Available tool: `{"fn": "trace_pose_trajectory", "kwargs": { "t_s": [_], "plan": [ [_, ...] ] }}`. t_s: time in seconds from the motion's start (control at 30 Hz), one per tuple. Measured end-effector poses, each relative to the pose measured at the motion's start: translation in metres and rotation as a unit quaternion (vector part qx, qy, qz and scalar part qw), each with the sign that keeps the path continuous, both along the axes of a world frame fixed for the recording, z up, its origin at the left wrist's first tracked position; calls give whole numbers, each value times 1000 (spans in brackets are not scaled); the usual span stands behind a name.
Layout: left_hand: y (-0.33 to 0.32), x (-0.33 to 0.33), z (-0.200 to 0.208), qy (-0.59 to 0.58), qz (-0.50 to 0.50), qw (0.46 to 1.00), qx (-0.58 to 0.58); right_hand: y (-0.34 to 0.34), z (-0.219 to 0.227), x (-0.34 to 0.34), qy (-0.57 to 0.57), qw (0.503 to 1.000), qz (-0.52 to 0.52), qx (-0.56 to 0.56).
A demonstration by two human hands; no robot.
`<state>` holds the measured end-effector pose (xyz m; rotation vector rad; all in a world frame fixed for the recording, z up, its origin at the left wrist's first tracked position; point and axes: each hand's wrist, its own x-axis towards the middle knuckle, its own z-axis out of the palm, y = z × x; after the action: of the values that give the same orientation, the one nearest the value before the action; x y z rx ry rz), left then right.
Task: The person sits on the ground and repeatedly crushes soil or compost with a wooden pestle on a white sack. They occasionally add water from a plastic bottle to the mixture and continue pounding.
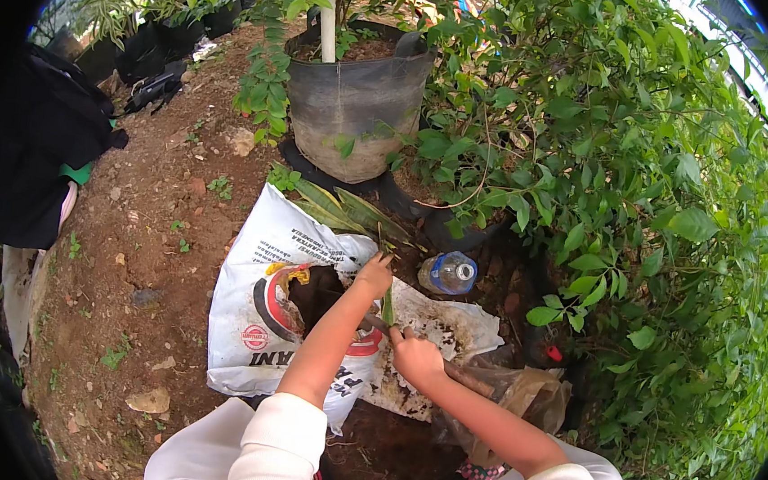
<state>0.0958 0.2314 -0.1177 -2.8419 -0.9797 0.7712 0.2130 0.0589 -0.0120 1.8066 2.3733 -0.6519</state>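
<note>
My left hand (375,275) is closed around a narrow green leaf (388,307), whose lower end shows below my fingers. My right hand (416,360) grips a tool with a long wooden handle (469,379); the handle slants back under my forearm. Its other end points toward the leaf, and its exact shape is hard to make out. Under my left forearm lies a white printed sack (253,246), torn open over dark soil (315,296). A soil-stained white sheet (427,320) spreads beneath my hands.
A clear plastic bottle (450,273) lies beyond the sheet. Cut striped leaves (337,207) rest before a large black planter bag (354,102). A crumpled clear bag (529,398) sits near my right forearm. Dense bushes (671,263) crowd the right; dark cloth (44,141) is at left.
</note>
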Motion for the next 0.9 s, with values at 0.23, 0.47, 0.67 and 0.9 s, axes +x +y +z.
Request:
{"fn": "trace_pose_trajectory", "kwargs": {
  "t_s": [0.23, 0.47, 0.67, 0.9],
  "plan": [
    [9, -17, 28, -96, -47, 994, -13, 4, -10, 4, 10, 1000, 0, 21],
    [-2, -79, 105, -563, 80, 818, 83, 4, -3, 2, 2, 1000, -17, 20],
    [19, -88, 84, -808, 367, 447, 112, 2, -4, 1, -4, 998, -22, 52],
    [33, -84, 28, -711, 538, 431, -139, 1, -9, -12, 9, 996, 4, 85]
  ]
}}
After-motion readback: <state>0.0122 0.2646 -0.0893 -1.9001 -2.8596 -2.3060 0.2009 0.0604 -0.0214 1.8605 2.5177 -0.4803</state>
